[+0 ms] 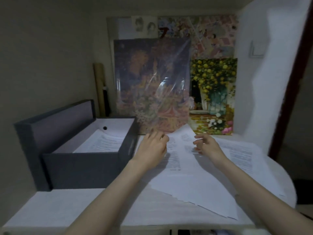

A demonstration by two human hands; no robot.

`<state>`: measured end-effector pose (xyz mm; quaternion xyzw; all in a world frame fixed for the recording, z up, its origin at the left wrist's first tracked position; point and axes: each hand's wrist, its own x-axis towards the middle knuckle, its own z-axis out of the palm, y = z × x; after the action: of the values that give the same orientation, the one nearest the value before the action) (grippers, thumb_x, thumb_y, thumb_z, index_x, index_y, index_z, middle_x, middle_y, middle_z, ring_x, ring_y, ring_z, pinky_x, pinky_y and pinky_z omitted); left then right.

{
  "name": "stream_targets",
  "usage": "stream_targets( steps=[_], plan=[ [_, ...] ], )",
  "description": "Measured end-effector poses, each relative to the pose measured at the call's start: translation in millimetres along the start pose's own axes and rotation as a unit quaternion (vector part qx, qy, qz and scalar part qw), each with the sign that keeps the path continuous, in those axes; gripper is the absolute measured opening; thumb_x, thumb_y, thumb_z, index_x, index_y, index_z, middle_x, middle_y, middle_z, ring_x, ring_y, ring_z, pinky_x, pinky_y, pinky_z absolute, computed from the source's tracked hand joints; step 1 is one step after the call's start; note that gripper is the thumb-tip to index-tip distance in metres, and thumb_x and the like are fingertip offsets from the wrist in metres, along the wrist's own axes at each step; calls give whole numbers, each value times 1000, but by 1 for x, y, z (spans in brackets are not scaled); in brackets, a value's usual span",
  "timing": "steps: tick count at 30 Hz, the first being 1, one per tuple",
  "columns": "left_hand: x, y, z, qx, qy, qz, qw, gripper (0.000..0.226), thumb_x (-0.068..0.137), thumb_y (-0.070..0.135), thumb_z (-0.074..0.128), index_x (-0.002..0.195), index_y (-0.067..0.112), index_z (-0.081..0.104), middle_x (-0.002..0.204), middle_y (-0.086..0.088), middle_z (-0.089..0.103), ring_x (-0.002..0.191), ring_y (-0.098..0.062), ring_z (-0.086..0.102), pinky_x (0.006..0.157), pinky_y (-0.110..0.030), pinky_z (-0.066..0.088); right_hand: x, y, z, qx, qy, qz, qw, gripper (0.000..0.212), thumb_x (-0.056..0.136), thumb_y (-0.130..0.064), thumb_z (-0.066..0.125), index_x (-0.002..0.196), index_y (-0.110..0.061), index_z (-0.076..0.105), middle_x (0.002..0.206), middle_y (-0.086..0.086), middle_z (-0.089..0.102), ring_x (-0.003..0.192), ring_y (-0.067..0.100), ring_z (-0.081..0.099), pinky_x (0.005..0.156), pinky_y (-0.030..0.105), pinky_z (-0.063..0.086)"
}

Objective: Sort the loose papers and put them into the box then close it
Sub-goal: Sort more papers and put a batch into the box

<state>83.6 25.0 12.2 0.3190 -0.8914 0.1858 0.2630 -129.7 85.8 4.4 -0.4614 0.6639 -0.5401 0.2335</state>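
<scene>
A dark grey box (79, 168) stands open at the left of the white table, its hinged lid (55, 122) tilted back to the left. Printed sheets (103, 141) lie inside it. A fanned pile of loose papers (189, 180) covers the table's right half, and the top sheet's far corner lifts up. My left hand (152, 146) rests over the pile's far left part with fingers relaxed. My right hand (208, 146) hovers over the pile's far right part, fingers loosely spread; neither hand clearly grips a sheet.
Paintings lean against the back wall: a plastic-wrapped one (152, 85) and a yellow-flower one (213, 95). A cardboard tube (100, 89) stands behind the box. The white table (67, 207) shows bare surface at the front left. A dark door frame (291, 82) is at the right.
</scene>
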Motion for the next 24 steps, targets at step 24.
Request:
stream_targets(
  steps=[24],
  plan=[
    [-11, 32, 34, -17, -182, 12, 983, 29, 88, 16, 43, 114, 20, 55, 115, -2, 61, 104, -30, 57, 73, -34, 42, 21, 55, -18, 103, 42, 60, 992, 23, 86, 13, 45, 89, -3, 61, 79, 17, 66, 75, 28, 62, 79, 33, 53]
  ],
)
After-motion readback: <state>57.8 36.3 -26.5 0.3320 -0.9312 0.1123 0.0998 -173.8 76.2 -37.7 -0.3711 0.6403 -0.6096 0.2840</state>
